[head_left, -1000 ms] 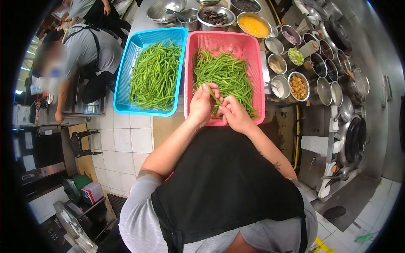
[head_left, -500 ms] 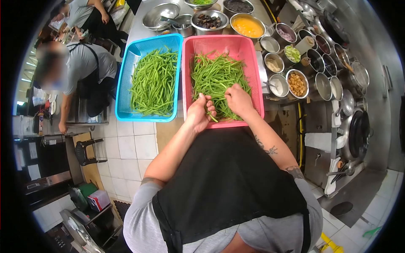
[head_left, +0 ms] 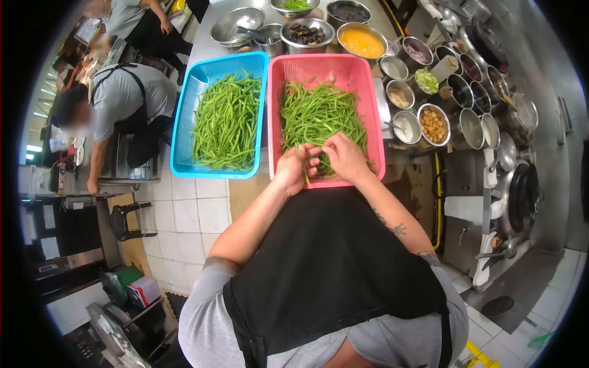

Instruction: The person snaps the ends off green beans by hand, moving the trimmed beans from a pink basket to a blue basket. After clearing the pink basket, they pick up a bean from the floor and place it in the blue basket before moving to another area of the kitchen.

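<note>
My left hand (head_left: 296, 167) is closed around green beans (head_left: 307, 173) over the near edge of a pink basket (head_left: 375, 98). Beside it, my right hand (head_left: 345, 158) is closed too, its fingertips meeting those of the left; a bean end seems pinched there, though it is too small to be sure. Loose green beans (head_left: 319, 110) fill much of the pink basket below both hands. Just to the left stands a blue basket (head_left: 265, 92) with another heap of green beans (head_left: 226, 122).
Steel bowls (head_left: 307, 32) line the back, one with orange liquid (head_left: 362, 42). Several ingredient pots (head_left: 433, 124) crowd the right beside a stove. At left, a co-worker (head_left: 132, 98) bends over a counter; another person (head_left: 132, 21) stands behind.
My right hand has moved left and my fingertips have come together. The co-worker at left has bent lower, and the person behind has shifted.
</note>
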The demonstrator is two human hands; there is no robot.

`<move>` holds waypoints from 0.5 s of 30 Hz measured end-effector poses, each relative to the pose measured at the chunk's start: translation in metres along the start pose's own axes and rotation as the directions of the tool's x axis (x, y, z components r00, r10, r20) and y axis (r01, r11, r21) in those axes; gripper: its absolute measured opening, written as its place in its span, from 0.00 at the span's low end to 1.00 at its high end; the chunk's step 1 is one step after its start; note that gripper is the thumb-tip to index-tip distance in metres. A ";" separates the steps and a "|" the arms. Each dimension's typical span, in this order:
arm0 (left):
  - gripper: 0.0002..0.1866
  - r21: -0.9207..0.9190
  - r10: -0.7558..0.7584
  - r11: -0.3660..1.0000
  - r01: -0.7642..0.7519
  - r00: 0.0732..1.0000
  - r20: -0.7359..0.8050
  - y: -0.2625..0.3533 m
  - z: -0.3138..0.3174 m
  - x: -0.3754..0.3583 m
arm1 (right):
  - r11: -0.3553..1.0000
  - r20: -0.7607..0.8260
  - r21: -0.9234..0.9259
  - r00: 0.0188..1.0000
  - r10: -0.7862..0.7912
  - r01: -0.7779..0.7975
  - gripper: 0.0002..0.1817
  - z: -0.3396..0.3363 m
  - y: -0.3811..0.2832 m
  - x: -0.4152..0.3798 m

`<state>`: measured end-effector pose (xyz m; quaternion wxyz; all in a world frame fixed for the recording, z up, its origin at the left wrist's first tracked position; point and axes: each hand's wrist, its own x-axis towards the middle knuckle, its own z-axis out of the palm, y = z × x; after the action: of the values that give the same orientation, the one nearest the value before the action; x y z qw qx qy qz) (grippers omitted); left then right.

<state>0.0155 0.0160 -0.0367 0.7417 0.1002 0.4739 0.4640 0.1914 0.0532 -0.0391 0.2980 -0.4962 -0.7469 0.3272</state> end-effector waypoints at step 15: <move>0.13 0.163 0.378 0.915 -0.368 0.925 -0.034 -0.013 -0.011 0.017 | 0.986 0.087 -0.138 0.993 -0.083 0.094 0.06 0.002 -0.018 -0.015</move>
<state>0.0161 0.0195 -0.0606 0.6139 0.2304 0.5040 0.5621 0.1851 0.0335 -0.0277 0.2457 -0.4687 -0.8011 0.2797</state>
